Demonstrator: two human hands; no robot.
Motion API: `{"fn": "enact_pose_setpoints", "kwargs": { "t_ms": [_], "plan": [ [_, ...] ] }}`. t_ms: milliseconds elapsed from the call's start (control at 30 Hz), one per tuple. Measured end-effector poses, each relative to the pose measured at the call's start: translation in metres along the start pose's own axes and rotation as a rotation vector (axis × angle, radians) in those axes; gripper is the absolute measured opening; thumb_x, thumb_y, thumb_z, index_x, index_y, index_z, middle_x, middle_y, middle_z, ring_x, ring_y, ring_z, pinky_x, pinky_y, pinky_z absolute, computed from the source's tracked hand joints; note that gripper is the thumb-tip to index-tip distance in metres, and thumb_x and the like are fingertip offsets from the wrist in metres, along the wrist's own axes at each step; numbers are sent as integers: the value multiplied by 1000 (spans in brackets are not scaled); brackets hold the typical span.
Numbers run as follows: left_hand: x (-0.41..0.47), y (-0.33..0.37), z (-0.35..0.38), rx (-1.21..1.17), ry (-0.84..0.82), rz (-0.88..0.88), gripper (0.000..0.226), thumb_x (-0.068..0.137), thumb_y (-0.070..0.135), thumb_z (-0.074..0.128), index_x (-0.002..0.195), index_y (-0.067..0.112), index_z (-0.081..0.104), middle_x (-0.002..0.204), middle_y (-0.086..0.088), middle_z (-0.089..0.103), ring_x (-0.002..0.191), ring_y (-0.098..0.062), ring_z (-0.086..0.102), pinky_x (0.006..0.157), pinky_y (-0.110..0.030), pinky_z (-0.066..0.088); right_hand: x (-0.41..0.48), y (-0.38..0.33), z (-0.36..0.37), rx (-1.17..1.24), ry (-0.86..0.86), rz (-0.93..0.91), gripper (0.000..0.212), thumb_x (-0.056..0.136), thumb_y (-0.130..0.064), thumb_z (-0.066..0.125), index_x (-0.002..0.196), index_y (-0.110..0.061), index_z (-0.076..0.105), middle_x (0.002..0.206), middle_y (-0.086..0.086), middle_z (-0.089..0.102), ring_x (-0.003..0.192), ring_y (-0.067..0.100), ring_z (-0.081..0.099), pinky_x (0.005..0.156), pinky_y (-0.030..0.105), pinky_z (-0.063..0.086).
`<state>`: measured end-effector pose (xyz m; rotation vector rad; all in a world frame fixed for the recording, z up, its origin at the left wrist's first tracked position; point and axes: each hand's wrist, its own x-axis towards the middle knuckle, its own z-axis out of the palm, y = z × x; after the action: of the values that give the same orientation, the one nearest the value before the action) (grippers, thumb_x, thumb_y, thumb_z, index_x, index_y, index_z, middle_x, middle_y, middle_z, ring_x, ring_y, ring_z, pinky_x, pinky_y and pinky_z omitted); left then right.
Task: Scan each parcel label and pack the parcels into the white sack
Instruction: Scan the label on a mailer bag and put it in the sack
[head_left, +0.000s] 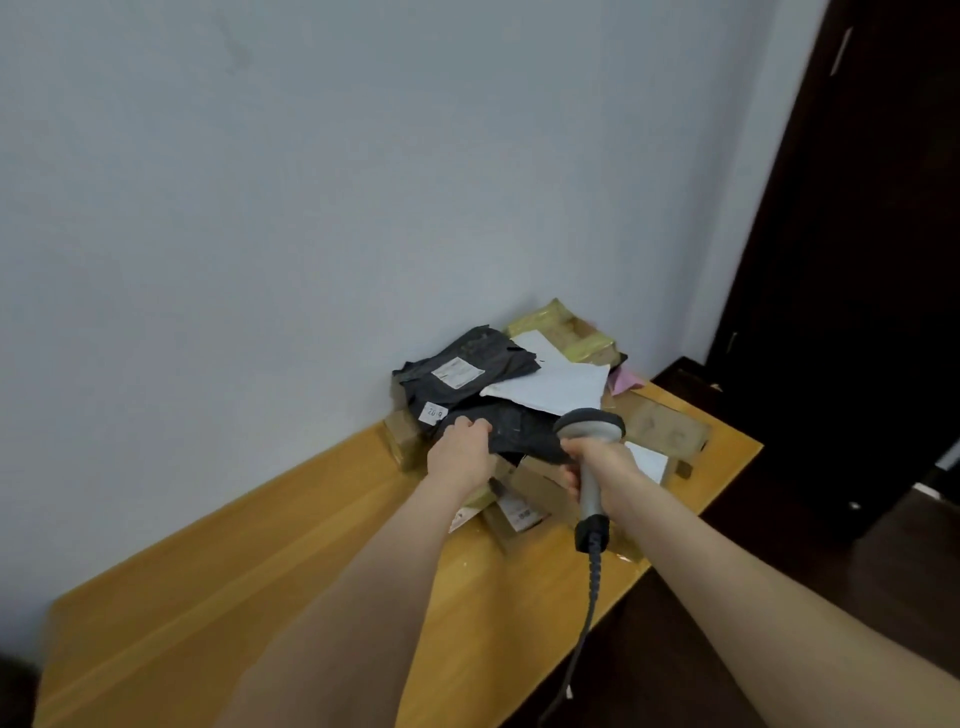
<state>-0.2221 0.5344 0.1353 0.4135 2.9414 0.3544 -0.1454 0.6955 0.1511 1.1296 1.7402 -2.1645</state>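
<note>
Left grip (460, 450) at edge of dark mailer (519, 427), right grip (605, 464) round scanner (590, 429)

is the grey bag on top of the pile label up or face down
Label up: the grey bag has its white label showing on its upper face, toward the camera.

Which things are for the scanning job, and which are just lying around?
For the job: scanner in the right hand; dark parcel in the left hand; piled parcels.
Just there: wooden table; dark door.
</note>
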Motion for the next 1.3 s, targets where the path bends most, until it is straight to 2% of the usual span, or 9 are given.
{"fn": "enact_pose_setpoints", "kwargs": {
  "t_ms": [267, 467, 567, 667, 800, 933, 1033, 1133, 1300],
  "plan": [
    [123, 45, 29, 85, -39, 216, 70, 88, 30, 66, 146, 22, 28, 144, -3, 35, 126, -23, 44, 83, -37, 46, 96, -67, -30, 136, 89, 18, 25, 89, -15, 65, 110, -3, 57, 68, 11, 60, 49, 16, 53, 50, 28, 46],
    [190, 53, 61, 296, -83, 277, 89, 85, 21, 69, 152, 28, 10, 158, -6, 16, 145, -25, 17, 114, -36, 25, 147, -88, -45, 215, 87, 39, 13, 91, -13, 60, 99, -2, 56, 59, 8, 53, 46, 15, 46, 41, 23, 41],
    [205, 55, 69, 354, -54, 268, 58, 91, 15, 57, 143, 26, 34, 141, -6, 42, 128, -24, 44, 97, -33, 41, 160, -95, -52, 245, 82, 59, 9, 91, -12, 62, 92, -3, 58, 59, 9, 54, 44, 15, 46, 38, 21, 41],
    [208, 57, 61, 371, 54, 220, 27, 97, 17, 42, 119, 19, 58, 112, -3, 63, 101, -25, 61, 71, -32, 40, 171, -102, -56, 264, 33, 54, 14, 89, -14, 65, 98, -5, 61, 63, 9, 55, 46, 13, 47, 46, 24, 42],
    [208, 59, 32, 36, 273, -33, 21, 99, 22, 41, 101, 19, 61, 90, -2, 66, 85, -25, 62, 64, -31, 41, 172, -115, -53, 287, -86, 45, 10, 93, -17, 60, 89, -9, 57, 61, 7, 53, 46, 13, 45, 48, 23, 40],
    [196, 57, -12, -452, 478, -316, 19, 98, 22, 48, 99, 13, 64, 78, 4, 59, 77, -20, 57, 65, -28, 38, 166, -130, -44, 308, -154, 25, 10, 91, -14, 65, 91, -7, 59, 64, 10, 60, 48, 13, 54, 45, 23, 45],
    [173, 44, -40, -769, 493, -392, 16, 95, 13, 52, 94, 6, 67, 62, 4, 56, 59, -17, 49, 53, -25, 38, 156, -133, -32, 307, -238, 16, 10, 88, -11, 69, 82, -5, 63, 62, 6, 66, 45, 9, 58, 43, 18, 49],
    [135, 33, -57, -1068, 458, -443, 17, 95, 6, 51, 93, 5, 68, 62, 4, 67, 51, -9, 60, 45, -19, 44, 143, -135, -15, 290, -277, 10, 11, 83, -10, 74, 83, -5, 64, 73, 6, 68, 55, 12, 63, 45, 20, 51],
    [78, 6, -75, -1380, 338, -448, 17, 98, 7, 48, 107, 5, 63, 86, -6, 72, 67, -14, 70, 54, -26, 56, 116, -128, 17, 277, -376, 29, 11, 81, -3, 75, 83, -1, 64, 73, 11, 66, 49, 17, 65, 44, 22, 53]
  ]
}}
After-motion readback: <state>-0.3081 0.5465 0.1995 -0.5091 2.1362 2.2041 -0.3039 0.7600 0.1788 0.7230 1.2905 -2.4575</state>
